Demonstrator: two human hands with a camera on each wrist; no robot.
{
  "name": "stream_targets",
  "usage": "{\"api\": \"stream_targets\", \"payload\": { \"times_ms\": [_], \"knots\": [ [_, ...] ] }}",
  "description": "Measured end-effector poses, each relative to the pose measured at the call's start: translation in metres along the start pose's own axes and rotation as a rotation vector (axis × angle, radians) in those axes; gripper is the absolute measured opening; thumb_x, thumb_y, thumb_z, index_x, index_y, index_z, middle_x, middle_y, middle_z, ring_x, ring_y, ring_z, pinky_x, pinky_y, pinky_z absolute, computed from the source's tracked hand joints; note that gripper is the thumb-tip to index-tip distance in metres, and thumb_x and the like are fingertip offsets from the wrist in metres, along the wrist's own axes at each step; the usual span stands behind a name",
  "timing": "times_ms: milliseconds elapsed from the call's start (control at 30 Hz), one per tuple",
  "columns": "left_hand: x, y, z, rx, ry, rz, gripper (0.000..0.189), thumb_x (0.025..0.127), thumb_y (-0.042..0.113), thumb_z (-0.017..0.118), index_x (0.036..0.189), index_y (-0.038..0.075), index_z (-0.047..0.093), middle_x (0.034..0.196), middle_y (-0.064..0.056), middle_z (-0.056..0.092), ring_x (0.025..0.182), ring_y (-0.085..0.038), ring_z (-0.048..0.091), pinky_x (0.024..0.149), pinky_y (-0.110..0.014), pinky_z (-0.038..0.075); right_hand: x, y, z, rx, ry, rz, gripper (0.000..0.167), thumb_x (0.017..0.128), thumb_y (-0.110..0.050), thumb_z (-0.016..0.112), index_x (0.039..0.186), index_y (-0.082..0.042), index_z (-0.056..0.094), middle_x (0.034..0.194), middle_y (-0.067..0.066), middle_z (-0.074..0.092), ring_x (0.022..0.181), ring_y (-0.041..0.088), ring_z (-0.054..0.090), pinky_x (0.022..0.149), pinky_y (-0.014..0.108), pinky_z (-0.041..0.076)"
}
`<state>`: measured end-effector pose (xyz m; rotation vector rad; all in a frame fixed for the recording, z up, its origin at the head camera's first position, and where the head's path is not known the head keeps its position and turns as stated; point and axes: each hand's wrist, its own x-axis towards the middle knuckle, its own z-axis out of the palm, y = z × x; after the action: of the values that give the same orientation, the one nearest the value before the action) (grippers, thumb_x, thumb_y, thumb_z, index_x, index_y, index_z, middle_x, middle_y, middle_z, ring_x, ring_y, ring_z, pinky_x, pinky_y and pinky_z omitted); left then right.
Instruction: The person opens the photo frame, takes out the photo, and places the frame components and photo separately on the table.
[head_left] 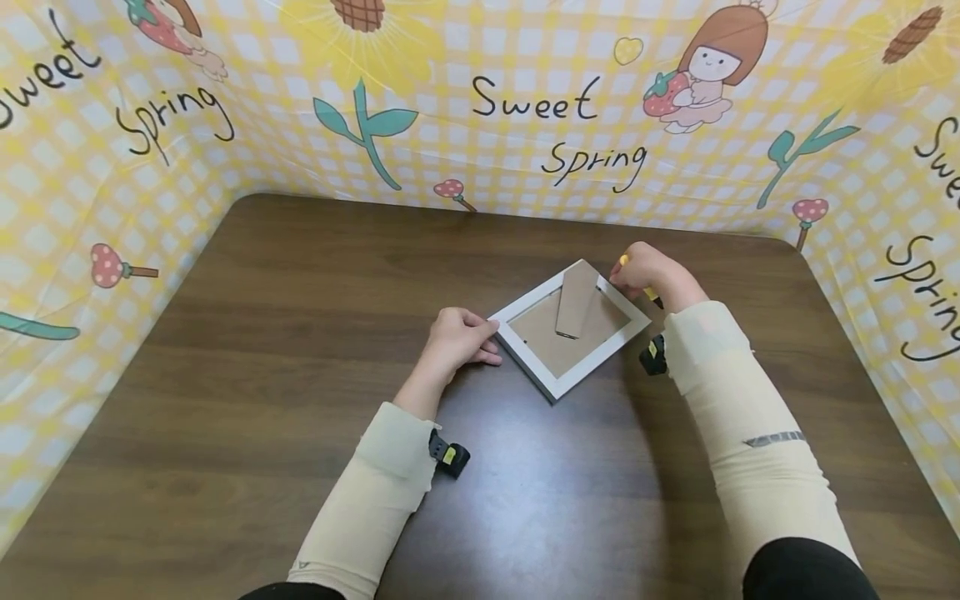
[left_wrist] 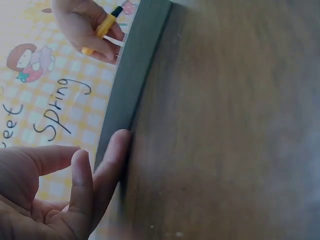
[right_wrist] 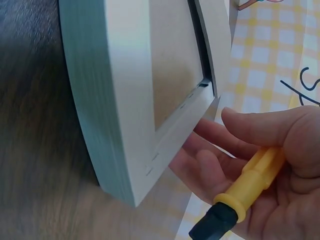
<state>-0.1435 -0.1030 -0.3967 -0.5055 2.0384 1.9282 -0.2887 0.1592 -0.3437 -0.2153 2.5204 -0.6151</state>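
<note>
Photo frame is back side up on the surface, between the two grips. Left grip is narrow: I see it pinching the nearest corner, thumb on top, one fingertip against the dark side. Right grip holds a yellow tool, its black end clear of the palm; the same hand's fingers reach to the frame's far right edge. I can't tell how firmly they touch. Stand leg lies across the backing panel, nearer the right grip. Black wrist cameras sit just behind both grips, on pale sleeves. I've got yellow checked cloth beyond both grips. Tool type: can't tell.
</note>
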Motion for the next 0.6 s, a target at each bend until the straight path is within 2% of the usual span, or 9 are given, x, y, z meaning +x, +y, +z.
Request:
{"api": "stream_targets", "payload": {
  "times_ms": [167, 367, 500, 600],
  "knots": [
    [0.009, 0.002, -0.001, 0.05, 0.049, -0.017, 0.027, 0.096, 0.014, 0.065, 0.11, -0.01, 0.061, 0.063, -0.01, 0.067, 0.049, -0.015, 0.068, 0.057, -0.025, 0.057, 0.001, -0.002, 0.003, -0.006, -0.006, -0.008, 0.023, 0.092, -0.001, 0.054, 0.109, 0.012, 0.063, 0.081, 0.01, 0.06, 0.064, 0.012, 0.054, 0.061, 0.024, 0.047],
    [0.017, 0.005, 0.001, 0.133, 0.076, -0.037, 0.026, 0.099, 0.016, 0.06, 0.105, -0.009, 0.062, 0.061, -0.011, 0.069, 0.051, -0.016, 0.07, 0.057, -0.025, 0.057, 0.001, -0.002, 0.006, 0.008, 0.007, -0.006, 0.023, 0.088, 0.004, 0.053, 0.107, 0.013, 0.064, 0.082, 0.011, 0.06, 0.064, 0.013, 0.054, 0.06, 0.024, 0.047],
    [0.021, 0.007, 0.001, 0.111, 0.083, -0.044, 0.025, 0.099, 0.015, 0.059, 0.105, -0.01, 0.061, 0.06, -0.011, 0.068, 0.05, -0.016, 0.069, 0.057, -0.025, 0.057, -0.001, -0.002, 0.007, -0.005, 0.008, -0.004, 0.023, 0.088, 0.007, 0.053, 0.107, 0.014, 0.063, 0.087, 0.015, 0.061, 0.064, 0.014, 0.057, 0.061, 0.025, 0.05],
    [0.023, 0.009, 0.0, 0.097, 0.086, -0.055, 0.025, 0.099, 0.014, 0.06, 0.106, -0.01, 0.06, 0.06, -0.01, 0.067, 0.05, -0.016, 0.069, 0.058, -0.026, 0.058, -0.002, -0.001, 0.009, -0.021, 0.002, 0.01, 0.022, 0.09, 0.007, 0.053, 0.109, 0.013, 0.063, 0.094, 0.018, 0.062, 0.071, 0.018, 0.06, 0.066, 0.028, 0.053]
  ]
}}
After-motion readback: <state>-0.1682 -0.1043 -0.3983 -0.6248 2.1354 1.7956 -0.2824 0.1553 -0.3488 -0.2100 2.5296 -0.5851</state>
